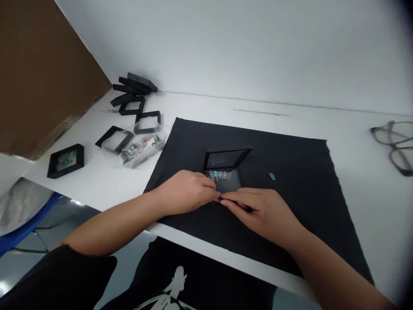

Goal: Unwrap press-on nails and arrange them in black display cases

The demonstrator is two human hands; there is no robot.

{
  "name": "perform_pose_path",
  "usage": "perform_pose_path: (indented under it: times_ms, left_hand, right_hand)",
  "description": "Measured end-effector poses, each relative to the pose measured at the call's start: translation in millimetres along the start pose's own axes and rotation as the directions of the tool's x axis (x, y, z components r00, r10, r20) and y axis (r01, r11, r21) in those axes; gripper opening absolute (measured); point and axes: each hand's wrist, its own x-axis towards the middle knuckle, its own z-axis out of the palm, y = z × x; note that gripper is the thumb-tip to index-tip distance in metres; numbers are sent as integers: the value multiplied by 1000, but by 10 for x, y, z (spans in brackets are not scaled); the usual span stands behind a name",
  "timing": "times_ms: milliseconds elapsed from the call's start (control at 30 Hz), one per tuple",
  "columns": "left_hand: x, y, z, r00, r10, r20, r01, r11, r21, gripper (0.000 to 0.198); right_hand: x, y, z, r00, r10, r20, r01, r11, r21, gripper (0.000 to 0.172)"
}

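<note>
Mat (309, 172), one case (230, 183), two hands (190, 191) (263, 211)

The open case (222, 150) is black with a dull grey bed; its nail-shaped pieces (220, 175) are silvery grey, one flecked with glittering turquoise. The mat (297, 181) is plain black, the surface (355, 168) white, the loose chip (272, 176) soft green. Green, reddish and clear bits (138, 151) mingle; a white winged figure (177, 280) patterns the black shirt (232, 271)
</note>
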Motion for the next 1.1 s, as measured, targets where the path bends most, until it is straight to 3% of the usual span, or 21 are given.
perform_pose_path:
  times_ms: [200,367,500,833,1100]
  left_hand:
    - [15,54,-30,999,-22,-27,22,1000,-1,29]
    - [25,60,-72,997,-80,17,81,996,-30,38]
    - [15,33,-87,997,-61,45,61,998,8,36]
    - [-21,15,-129,992,-86,92,84,996,26,31]
    - [22,43,-104,990,-127,61,122,989,78,30]
  right_hand:
    - [6,9,-29,1000,3,11,-2,998,-66,21]
    - [25,13,-44,997,66,49,-63,996,-69,22]
    - [24,18,-39,997,75,35,-72,995,-67,23]
    - [52,-6,31,999,39,17,-36,983,-183,24]
    - [28,-63,9,998,-69,3,68,980,-187,24]
